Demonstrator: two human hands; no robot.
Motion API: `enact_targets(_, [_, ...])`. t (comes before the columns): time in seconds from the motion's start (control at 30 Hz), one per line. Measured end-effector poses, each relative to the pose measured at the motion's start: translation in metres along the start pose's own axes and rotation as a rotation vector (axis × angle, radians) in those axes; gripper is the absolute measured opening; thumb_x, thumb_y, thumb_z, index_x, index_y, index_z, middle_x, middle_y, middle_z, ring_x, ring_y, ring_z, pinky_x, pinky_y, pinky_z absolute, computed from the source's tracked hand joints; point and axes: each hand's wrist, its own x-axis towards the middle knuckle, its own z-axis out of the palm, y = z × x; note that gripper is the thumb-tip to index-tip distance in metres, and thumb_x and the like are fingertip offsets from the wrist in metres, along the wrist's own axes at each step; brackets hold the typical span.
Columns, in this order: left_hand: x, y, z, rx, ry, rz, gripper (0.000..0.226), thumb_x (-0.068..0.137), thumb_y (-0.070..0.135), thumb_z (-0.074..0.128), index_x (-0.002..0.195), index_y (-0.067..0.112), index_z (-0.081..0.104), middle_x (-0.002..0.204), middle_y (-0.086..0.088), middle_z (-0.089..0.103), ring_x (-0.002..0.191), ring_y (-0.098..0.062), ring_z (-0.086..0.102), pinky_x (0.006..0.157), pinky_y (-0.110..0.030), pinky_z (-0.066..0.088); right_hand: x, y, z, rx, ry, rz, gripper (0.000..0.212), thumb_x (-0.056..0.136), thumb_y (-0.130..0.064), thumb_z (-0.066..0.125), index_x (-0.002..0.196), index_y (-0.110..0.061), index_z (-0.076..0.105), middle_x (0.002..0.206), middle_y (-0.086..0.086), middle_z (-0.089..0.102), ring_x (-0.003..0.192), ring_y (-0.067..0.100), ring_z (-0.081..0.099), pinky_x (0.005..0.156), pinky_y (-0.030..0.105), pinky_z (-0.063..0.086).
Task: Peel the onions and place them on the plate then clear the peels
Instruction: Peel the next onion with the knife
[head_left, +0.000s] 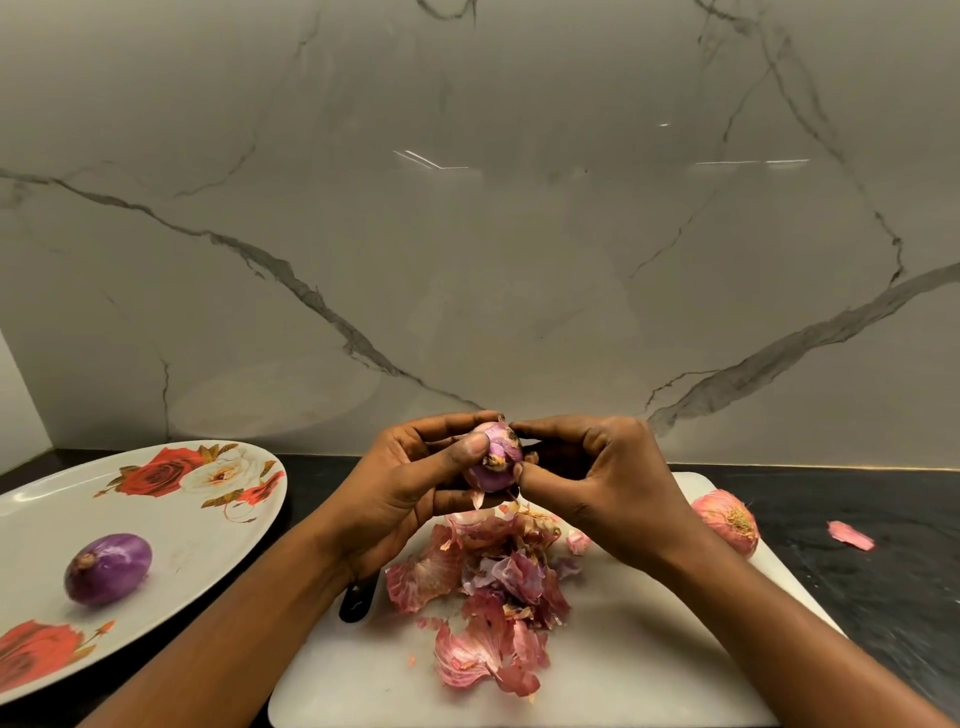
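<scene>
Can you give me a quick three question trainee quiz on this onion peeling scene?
1. True or false: the plate holds two peeled onions.
2. Where is the pile of peels? A) plate B) cutting board C) counter
3. Which hand cradles the onion being peeled?

Key: 1. False, one peeled onion. 2. B. 3. The left; the right hand picks at its skin.

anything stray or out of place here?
One peel scrap lies on the dark counter, right of the board, apart from the peel pile. A black handle pokes from under the left forearm. Nothing else stands out.
</scene>
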Motion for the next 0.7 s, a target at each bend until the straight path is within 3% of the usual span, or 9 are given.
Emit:
enact_targets(0.2, [-0.0005,-0.0019,0.0004,0.041,-0.014,-0.009,0.045,0.088,0.014,0.069,0.132,0.005,0.068,0.122,-0.021,0.075,0.108,-0.037,0.076,0.077,-0.035,0.067,-0.0022,0.0005,0.0043,-0.092,0.02,-0.038,0.032,0.09,-0.015,0.082,0.122,-0.016,0.079,0.099,-0.011,0.082,0.087,0.007,0.079,0.078,0.031,0.066])
enact_targets(0.33, [-0.001,-0.0027,0.0011,0.029,-0.04,-0.016,0.042,0.088,0.013,0.069,0.13,0.005,0.07,0.124,-0.022,0.074,0.108,-0.041,0.075,0.079,-0.037,0.067,-0.0017,0.0059,0.0055,-0.21,0.121,-0.081,0.024,0.091,-0.008,0.077,0.113,-0.015,0.082,0.091,-0.012,0.08,0.078,0.004,0.077,0.069,0.026,0.064])
enact_targets(0.57, [0.0026,-0.0034,-0.0039,-0.074,-0.077,-0.011,0.048,0.09,0.02,0.074,0.135,0.005,0.067,0.133,-0.026,0.069,0.116,-0.049,0.07,0.088,-0.043,0.065,0.0028,0.0053,0.004,-0.072,0.142,0.001,0.03,0.093,0.002,0.068,0.115,-0.015,0.081,0.097,-0.009,0.081,0.085,0.005,0.078,0.077,0.027,0.065])
enact_targets(0.7, [0.0062,-0.0038,-0.0058,-0.091,-0.037,0.006,0.055,0.085,0.023,0.076,0.136,0.005,0.065,0.134,-0.025,0.069,0.12,-0.049,0.068,0.094,-0.049,0.061,0.0029,0.0045,0.0033,-0.036,0.132,0.018,0.024,0.097,-0.006,0.07,0.116,-0.017,0.08,0.098,-0.008,0.081,0.088,0.007,0.078,0.079,0.028,0.065])
